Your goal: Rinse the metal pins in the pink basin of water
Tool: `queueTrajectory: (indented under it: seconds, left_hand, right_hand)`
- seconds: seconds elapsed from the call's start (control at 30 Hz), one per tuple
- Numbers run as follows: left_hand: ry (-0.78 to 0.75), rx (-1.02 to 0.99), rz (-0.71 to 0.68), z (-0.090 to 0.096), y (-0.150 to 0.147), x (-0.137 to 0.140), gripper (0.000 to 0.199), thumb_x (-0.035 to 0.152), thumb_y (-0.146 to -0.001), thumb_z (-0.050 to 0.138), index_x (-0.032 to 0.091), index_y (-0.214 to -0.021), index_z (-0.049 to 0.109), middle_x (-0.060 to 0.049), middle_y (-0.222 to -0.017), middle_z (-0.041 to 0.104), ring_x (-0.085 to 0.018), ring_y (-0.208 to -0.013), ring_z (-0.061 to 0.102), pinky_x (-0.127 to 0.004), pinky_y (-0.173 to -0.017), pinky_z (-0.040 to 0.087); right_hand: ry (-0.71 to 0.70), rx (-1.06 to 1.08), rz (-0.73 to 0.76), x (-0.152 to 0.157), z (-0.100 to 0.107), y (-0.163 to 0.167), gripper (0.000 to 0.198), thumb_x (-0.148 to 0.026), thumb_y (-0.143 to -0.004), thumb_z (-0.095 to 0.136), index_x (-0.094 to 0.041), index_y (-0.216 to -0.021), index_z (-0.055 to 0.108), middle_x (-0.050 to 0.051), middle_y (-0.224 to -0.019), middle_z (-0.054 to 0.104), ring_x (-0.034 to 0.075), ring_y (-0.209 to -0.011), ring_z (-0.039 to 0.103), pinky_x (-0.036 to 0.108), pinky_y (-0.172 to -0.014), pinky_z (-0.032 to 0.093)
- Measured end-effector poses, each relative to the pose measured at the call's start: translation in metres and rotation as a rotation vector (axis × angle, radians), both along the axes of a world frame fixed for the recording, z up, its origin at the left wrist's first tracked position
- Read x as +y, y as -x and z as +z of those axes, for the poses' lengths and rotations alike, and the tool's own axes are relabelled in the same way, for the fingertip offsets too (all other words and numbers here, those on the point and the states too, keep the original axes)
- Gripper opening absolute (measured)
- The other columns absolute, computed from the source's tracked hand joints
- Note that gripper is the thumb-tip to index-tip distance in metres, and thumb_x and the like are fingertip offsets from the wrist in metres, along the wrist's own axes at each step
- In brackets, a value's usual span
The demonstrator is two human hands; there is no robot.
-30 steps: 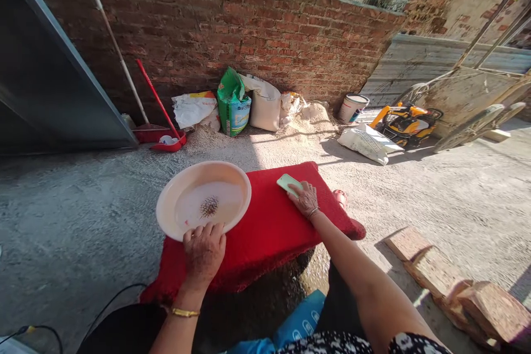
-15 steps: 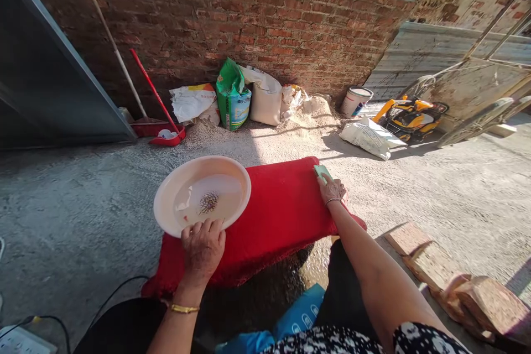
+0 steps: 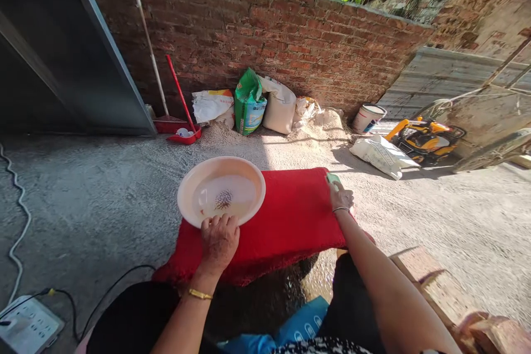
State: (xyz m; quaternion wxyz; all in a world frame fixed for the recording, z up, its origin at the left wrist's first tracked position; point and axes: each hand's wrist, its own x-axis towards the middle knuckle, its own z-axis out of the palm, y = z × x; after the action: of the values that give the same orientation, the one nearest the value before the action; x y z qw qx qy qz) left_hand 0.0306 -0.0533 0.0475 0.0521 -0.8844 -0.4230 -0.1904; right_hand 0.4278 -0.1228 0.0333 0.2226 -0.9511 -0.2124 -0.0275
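My left hand (image 3: 220, 240) has its fingers curled over the near rim of a pale pink plastic basin (image 3: 186, 192). Some water lies in the basin, with a dark speckled round patch at its bottom that may be a printed pattern. The basin stands on the left part of a red cloth (image 3: 290, 204) draped over a low support. At the cloth's far right corner, my right hand (image 3: 342, 197) is closed on a flat green rectangular piece (image 3: 333, 178), perhaps a scouring pad. Its fingertips are partly hidden.
A red dustpan (image 3: 186, 135), a green sack (image 3: 250, 105), a beige sack (image 3: 280, 108) and a paint bucket (image 3: 368, 118) stand along the brick wall. A yellow toy motorbike (image 3: 431, 135) is at the right. Bricks (image 3: 440, 287) lie near my right arm, a power strip (image 3: 29, 326) at lower left.
The view has tilted up and turned left, so everything sits farther right in it. Both hands keep their holds, with little visible movement relative to the cloth.
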Motion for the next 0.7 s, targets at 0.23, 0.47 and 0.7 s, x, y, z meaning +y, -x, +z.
queueTrajectory:
  seconds: [0.23, 0.47, 0.7]
  left_hand:
    - [-0.002, 0.004, -0.001, -0.001, 0.000, 0.000, 0.020, 0.020, -0.086, 0.046, 0.021, -0.095, 0.065, -0.007, -0.087, 0.063, -0.026, -0.087, 0.052, -0.043, -0.081, 0.031]
    - [0.006, 0.005, 0.002, -0.003, 0.001, 0.001, 0.022, 0.020, -0.086, 0.046, 0.022, -0.099, 0.064, -0.007, -0.087, 0.063, -0.026, -0.087, 0.052, -0.042, -0.082, 0.031]
    - [0.008, 0.043, 0.009, 0.001, 0.000, 0.000, 0.019, 0.021, -0.086, 0.047, 0.021, -0.096, 0.064, -0.007, -0.087, 0.062, -0.026, -0.088, 0.052, -0.042, -0.082, 0.030]
  right_hand:
    - [0.015, -0.062, 0.466, 0.073, -0.014, 0.130, 0.040, -0.056, -0.088, 0.047, -0.038, -0.121, 0.061, 0.008, -0.111, 0.053, 0.026, -0.103, 0.049, 0.037, -0.087, 0.036]
    - [0.143, -0.107, 0.607, 0.086, -0.023, 0.147, 0.045, -0.061, -0.088, 0.044, -0.040, -0.125, 0.058, 0.009, -0.113, 0.053, 0.027, -0.102, 0.048, 0.039, -0.087, 0.033]
    - [0.206, -0.039, 0.347, 0.064, -0.013, 0.065, 0.045, -0.059, -0.085, 0.048, -0.041, -0.126, 0.056, 0.010, -0.116, 0.051, 0.030, -0.109, 0.047, 0.044, -0.090, 0.032]
